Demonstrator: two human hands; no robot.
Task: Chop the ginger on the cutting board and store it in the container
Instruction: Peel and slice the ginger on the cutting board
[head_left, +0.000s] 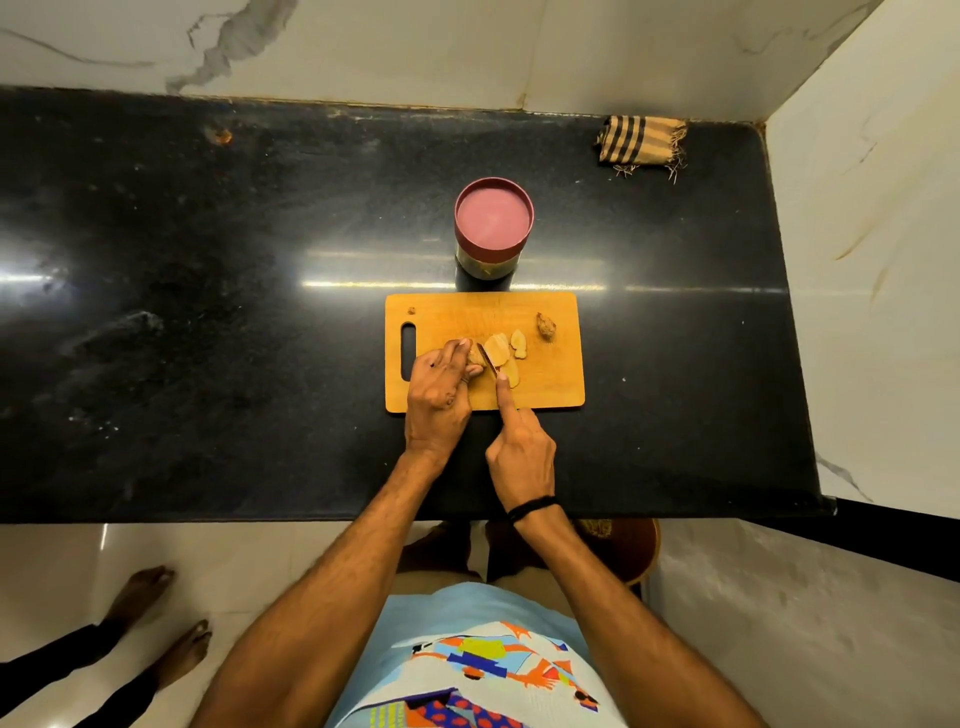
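A wooden cutting board (550, 384) lies on the black counter. My left hand (441, 395) pins a chunk of ginger (474, 356) near the board's middle. My right hand (519, 452) grips a knife (488, 361), index finger stretched along its spine, the blade set against the ginger right of my left fingers. Several pale cut slices (501, 351) lie just right of the blade, and an unpeeled ginger piece (545, 326) sits toward the board's far right. A container with a maroon lid (493, 218), closed, stands just behind the board.
A striped folded cloth (643, 143) lies at the counter's back right, by the wall corner. The black counter (208, 312) stretches left. Another person's bare feet (156, 623) stand on the floor at lower left. A round brown stool (636, 545) sits under the counter edge.
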